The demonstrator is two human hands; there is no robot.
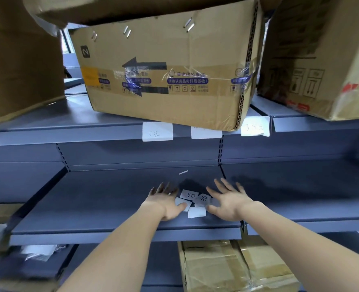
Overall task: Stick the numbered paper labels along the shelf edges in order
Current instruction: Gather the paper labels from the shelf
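Nearest, bottom tier: taped brown cardboard carton (227, 268) lying flat, right of centre. Crumpled clear plastic bag (38, 251) to the left, blurred.

Middle tier: flat grey-blue metal shelf (90, 203), both bare forearms reaching in over its front edge. Loose heap of small white paper labels (192, 204) flat on the shelf between the two hands, near the front, overlapping one another. Slip marked "90" (188, 194) at the far side of the heap, long axis roughly left to right, slightly tilted. Slip marked "04" (204, 199) just right of it, turned askew, long axis slanting up to the right. Blank-looking slip (196, 212) nearest the shelf front, long axis left to right.

Left hand (166, 202) palm down, fingers straight and fanned wide, gripping nothing, thumb resting on the leftmost slip. Right hand (230, 202) likewise palm down, fingers splayed and loose, nothing grasped; thumb blurred at the heap's right edge, contact not clear.

Thin white strip (183, 172) alone, farther back on the same shelf.

Upper tier: three white paper tags on the front lip. Tag with handwritten "5" (157, 131) on the left; middle tag (206, 133) half covered from above; right tag (255, 126), writing faint. Above them, large tan corrugated cardboard box (163, 60), black arrow pointing left, blue printed tape, corner overhanging the lip. Plain brown carton (16, 60) far left, printed carton (311, 60) far right
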